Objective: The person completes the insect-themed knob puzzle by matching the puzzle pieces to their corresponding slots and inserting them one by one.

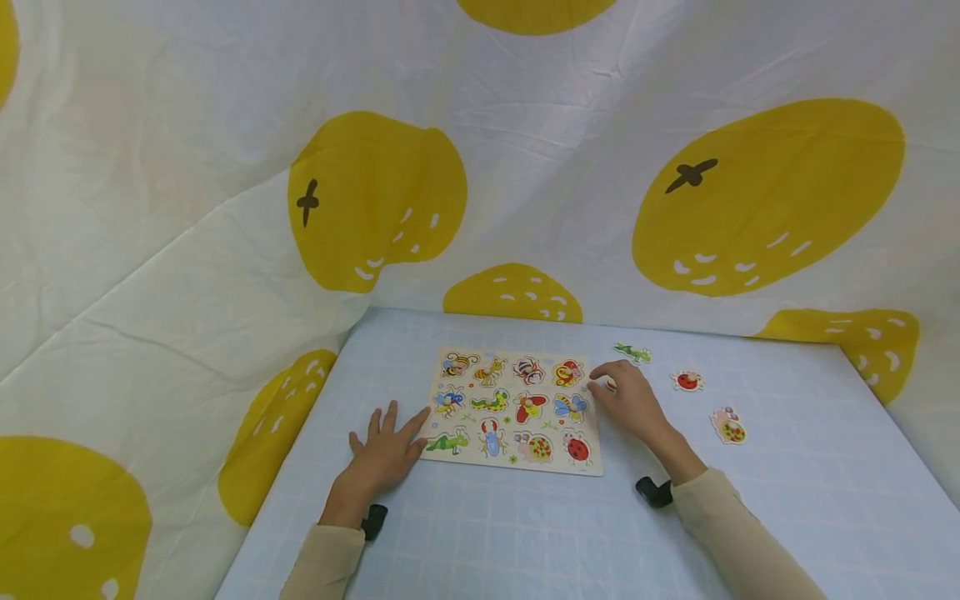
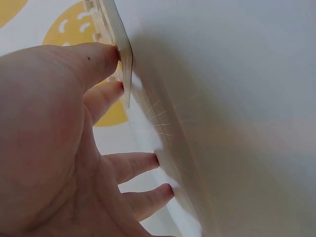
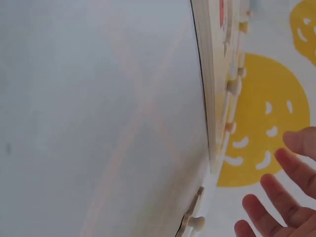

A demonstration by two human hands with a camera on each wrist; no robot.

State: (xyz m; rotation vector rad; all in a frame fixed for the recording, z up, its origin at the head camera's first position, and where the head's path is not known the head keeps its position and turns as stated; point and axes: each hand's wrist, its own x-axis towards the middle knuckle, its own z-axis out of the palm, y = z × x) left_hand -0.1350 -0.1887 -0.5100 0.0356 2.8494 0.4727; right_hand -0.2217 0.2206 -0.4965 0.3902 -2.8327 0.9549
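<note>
The left hand [image 1: 382, 458], fingers spread, touches the left edge of a cream rectangular wooden insect-puzzle board [image 1: 551, 396] near the pale-blue desk [image 1: 525, 542]'s far edge; the right hand [image 1: 630, 402], relaxed and empty, is beside the board's right edge.

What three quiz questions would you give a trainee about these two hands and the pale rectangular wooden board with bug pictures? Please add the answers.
1. True or false: the bare left hand touches the left edge of the pale rectangular wooden board.
2. Which loose piece lies farthest from the person?
A) the round red ladybird
B) the long green grasshopper
C) the pink-and-yellow snail-like one
3. What, if anything, do the bare right hand's fingers hold?

Key:
1. True; its thumb and index finger meet that edge.
2. B.
3. Nothing visible; they are loosely spread near the board's right edge.
</note>
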